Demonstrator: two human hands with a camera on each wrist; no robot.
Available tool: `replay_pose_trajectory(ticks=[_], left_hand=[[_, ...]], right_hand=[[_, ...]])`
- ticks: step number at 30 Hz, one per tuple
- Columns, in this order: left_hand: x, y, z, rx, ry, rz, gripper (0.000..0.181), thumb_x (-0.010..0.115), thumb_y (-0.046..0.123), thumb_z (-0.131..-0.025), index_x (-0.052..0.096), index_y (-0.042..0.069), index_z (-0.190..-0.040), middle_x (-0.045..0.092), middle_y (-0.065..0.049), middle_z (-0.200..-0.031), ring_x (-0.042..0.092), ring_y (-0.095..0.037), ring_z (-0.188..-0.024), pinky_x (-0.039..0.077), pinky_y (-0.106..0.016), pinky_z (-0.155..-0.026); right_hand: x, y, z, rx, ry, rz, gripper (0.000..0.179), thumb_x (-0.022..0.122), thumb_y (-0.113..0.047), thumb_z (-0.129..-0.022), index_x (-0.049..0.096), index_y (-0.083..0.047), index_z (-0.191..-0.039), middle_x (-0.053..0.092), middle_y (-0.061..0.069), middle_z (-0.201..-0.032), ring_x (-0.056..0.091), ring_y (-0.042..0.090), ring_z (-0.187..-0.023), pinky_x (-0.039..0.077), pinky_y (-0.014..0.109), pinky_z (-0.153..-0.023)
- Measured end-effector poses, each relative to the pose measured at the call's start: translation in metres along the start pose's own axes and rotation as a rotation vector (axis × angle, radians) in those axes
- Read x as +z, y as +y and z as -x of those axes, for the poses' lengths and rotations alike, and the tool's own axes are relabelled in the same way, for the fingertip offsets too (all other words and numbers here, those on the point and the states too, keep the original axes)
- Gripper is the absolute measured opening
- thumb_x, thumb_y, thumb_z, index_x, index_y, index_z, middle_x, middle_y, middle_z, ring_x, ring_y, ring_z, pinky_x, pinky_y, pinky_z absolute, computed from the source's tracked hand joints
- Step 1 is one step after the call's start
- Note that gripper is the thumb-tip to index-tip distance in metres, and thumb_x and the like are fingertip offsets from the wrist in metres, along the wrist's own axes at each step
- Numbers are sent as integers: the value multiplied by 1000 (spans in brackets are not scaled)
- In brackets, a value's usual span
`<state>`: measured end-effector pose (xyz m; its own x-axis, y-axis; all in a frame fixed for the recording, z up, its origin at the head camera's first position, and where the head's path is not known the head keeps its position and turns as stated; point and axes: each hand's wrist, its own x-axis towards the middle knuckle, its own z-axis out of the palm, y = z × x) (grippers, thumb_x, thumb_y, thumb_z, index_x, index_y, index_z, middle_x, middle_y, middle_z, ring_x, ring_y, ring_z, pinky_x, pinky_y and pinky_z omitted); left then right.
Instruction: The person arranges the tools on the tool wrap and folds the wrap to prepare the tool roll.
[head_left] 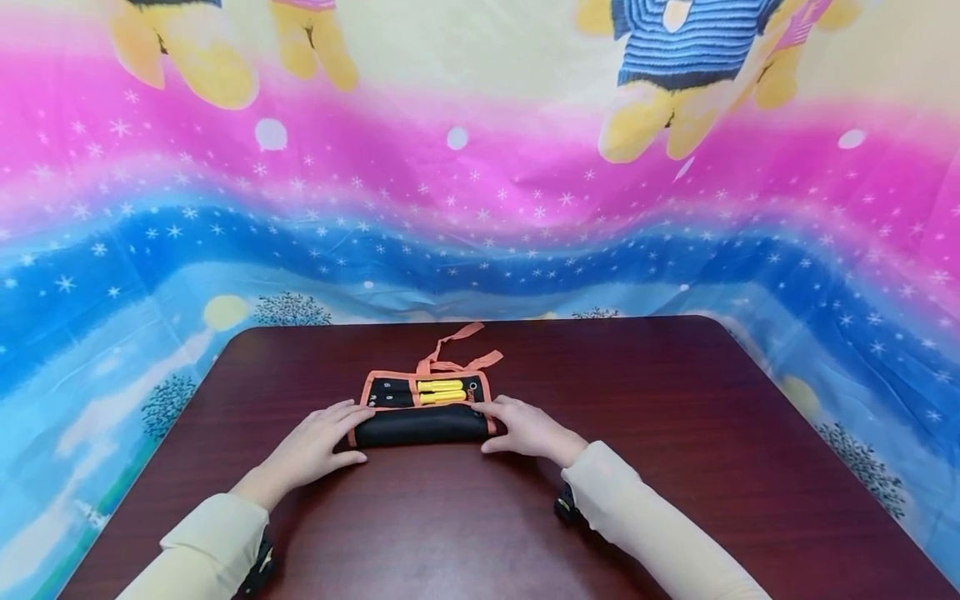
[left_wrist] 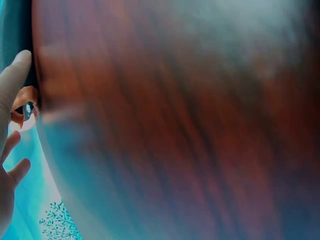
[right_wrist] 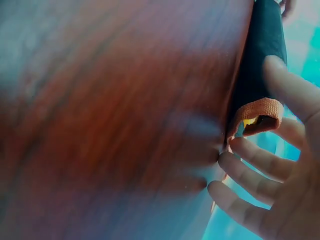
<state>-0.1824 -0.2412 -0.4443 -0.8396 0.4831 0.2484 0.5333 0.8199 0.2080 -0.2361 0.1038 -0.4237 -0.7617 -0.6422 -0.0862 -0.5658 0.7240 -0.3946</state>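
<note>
A black tool roll (head_left: 422, 427) with orange edging lies on the table, its near part rolled into a thick tube and its far part flat. Two yellow-handled tools (head_left: 441, 392) show in the flat part's pockets. My left hand (head_left: 318, 442) holds the tube's left end, thumb on the near side, fingers over the top. At the other end my right hand (head_left: 528, 429) holds it likewise; the right wrist view shows the thumb (right_wrist: 280, 80) against the black fabric and the other fingers spread past the orange-edged end. Most of the left hand is cut off in its wrist view.
Orange tie straps (head_left: 457, 354) trail from the roll's far edge over the dark red-brown table (head_left: 637, 392). A printed cloth (head_left: 480, 208) with snowflakes and cartoon bears hangs behind the table and along its sides.
</note>
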Motion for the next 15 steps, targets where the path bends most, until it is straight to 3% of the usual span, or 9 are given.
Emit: replay_pose_trajectory(ticks=[3,10,13,15], left_hand=[[0,-1,0,-7,-38,-23,64,74,34,-76,51,10,-132,52,-13,-129,42,-33,-122,35,-52,-95],[0,-1,-6,32,-51,-82,54,75,22,-78,56,7,-125,57,-15,-122,50,-32,-115,37,-49,-95],[0,1,-9,37,-53,-72,52,73,17,-78,54,3,-125,58,-15,-118,53,-32,-109,41,-47,-93],[1,2,-10,-3,-57,-26,50,71,15,-79,53,2,-124,58,-15,-116,54,-30,-106,44,-45,-89]], right_hand=[[0,-2,0,-23,-2,71,66,73,-28,-80,44,-21,-139,52,5,-106,51,19,-90,47,35,-75],[1,-5,-1,-90,93,152,45,67,-17,-85,56,-15,-129,48,-3,-82,47,13,-72,42,28,-60],[1,-3,-1,-86,114,134,38,65,-19,-87,59,-14,-125,54,-1,-89,51,13,-75,46,29,-64],[1,-1,-1,-71,116,89,35,63,-21,-88,60,-12,-122,59,2,-97,55,14,-82,49,32,-70]])
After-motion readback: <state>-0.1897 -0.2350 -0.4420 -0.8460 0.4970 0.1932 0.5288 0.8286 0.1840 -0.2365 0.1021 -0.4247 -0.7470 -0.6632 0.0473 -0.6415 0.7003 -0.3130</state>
